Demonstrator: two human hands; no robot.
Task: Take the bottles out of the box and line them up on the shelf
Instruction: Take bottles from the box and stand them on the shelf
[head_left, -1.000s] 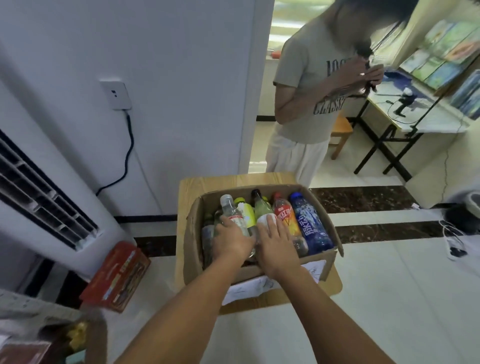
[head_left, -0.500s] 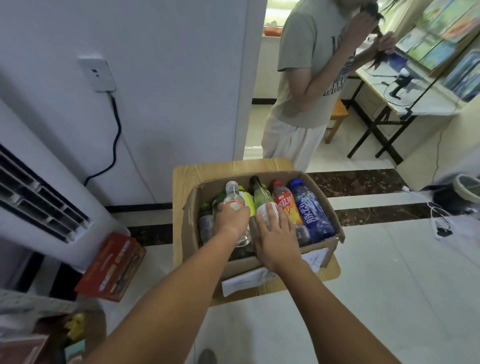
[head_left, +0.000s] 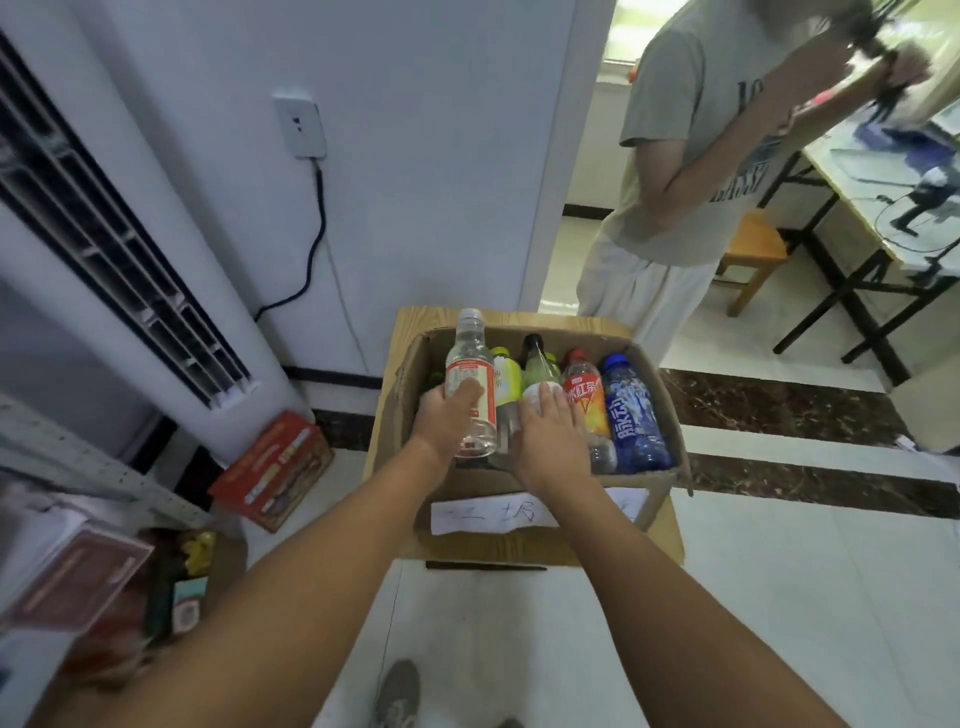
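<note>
Here the left hand (head_left: 447, 415) is wrapped round the clear bottle (head_left: 470, 374) with the red-and-white label. It holds the bottle nearly upright in the left half of the box (head_left: 483, 480), cap above the far rim. The right hand (head_left: 545, 441) lies flat, fingers straight and grasping nothing, on the green bottle (head_left: 537, 369) at the box's middle. That bottle's long axis runs away from the person, cap toward the box's far wall. The right hand is the nearer 1, so it likely only needs to curl round the body. The yellow bottle (head_left: 505, 376), red bottle (head_left: 584, 402) and blue bottle (head_left: 631, 415) lie parallel. A wooden desk (head_left: 415, 317) carries the box.
</note>
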